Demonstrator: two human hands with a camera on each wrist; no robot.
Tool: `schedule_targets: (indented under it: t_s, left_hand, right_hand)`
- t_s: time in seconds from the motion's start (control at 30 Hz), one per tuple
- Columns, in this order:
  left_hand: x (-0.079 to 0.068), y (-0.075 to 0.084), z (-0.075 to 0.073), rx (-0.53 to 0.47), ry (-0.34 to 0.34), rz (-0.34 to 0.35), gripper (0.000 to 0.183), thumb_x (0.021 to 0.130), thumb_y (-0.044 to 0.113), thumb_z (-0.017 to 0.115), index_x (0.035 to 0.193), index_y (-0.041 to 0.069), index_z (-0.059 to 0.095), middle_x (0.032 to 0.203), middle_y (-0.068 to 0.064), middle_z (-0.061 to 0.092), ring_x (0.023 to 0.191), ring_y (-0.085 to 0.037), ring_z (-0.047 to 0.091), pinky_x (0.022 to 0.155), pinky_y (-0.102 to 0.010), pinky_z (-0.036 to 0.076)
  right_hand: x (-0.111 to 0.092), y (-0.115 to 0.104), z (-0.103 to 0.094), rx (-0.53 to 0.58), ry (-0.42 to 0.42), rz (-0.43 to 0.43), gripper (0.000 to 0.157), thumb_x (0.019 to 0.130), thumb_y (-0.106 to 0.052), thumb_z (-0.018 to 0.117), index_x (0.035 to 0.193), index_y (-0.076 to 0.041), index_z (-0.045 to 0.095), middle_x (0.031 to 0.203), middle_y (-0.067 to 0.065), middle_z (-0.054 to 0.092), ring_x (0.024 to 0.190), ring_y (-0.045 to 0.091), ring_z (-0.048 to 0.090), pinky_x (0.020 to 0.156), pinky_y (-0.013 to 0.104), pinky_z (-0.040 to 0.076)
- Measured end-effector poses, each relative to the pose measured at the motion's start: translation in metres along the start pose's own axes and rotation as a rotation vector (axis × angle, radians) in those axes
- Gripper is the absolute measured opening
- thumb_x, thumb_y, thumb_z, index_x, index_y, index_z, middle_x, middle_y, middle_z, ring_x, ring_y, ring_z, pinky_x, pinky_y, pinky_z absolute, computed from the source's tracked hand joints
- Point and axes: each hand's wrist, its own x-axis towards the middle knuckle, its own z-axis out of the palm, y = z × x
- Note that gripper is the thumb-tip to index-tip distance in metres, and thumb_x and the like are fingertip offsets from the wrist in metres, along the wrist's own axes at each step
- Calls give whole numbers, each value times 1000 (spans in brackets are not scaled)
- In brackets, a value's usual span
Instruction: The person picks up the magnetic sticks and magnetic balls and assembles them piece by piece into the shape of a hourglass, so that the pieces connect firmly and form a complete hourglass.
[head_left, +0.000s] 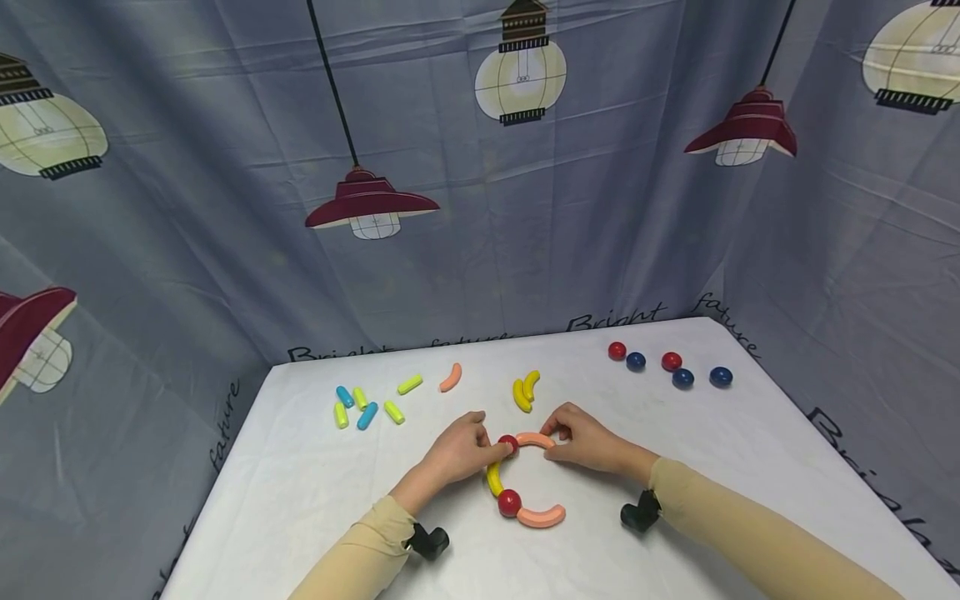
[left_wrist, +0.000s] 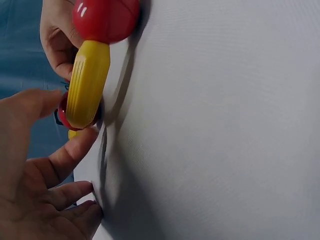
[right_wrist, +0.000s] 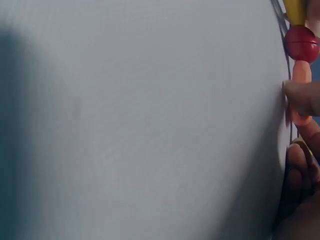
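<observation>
A curved chain lies on the white table in the head view. It runs from an orange curved piece (head_left: 542,517) through a near red ball (head_left: 509,502), a yellow curved piece (head_left: 494,479) and a far red ball (head_left: 508,442) to a second orange curved piece (head_left: 535,439). My left hand (head_left: 459,450) pinches the far red ball between thumb and index finger. With thumb and fingertips, my right hand (head_left: 588,442) grips the free end of the second orange piece (right_wrist: 301,72). That piece touches the red ball (right_wrist: 302,44) in the right wrist view.
Two loose yellow curved pieces (head_left: 522,393) lie behind the hands, an orange one (head_left: 451,377) to their left. Several green and blue sticks (head_left: 367,415) are scattered at the back left. Red and blue balls (head_left: 682,378) sit at the back right, before a grey curtain (head_left: 480,267).
</observation>
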Motion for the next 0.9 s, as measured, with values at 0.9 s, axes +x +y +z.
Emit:
schedule_targets:
  t_s: [0.9]
  left_hand:
    - [2,9,0,22,-13,2,26,89,34,78,74,16,67,146,-24,51,136,-39,50,105,-51,46]
  right_hand:
    - [17,-32,4,112,-155,-128,25,91,-13,78,116,-14,73,91,-2,63,85,19,55,72,28,47]
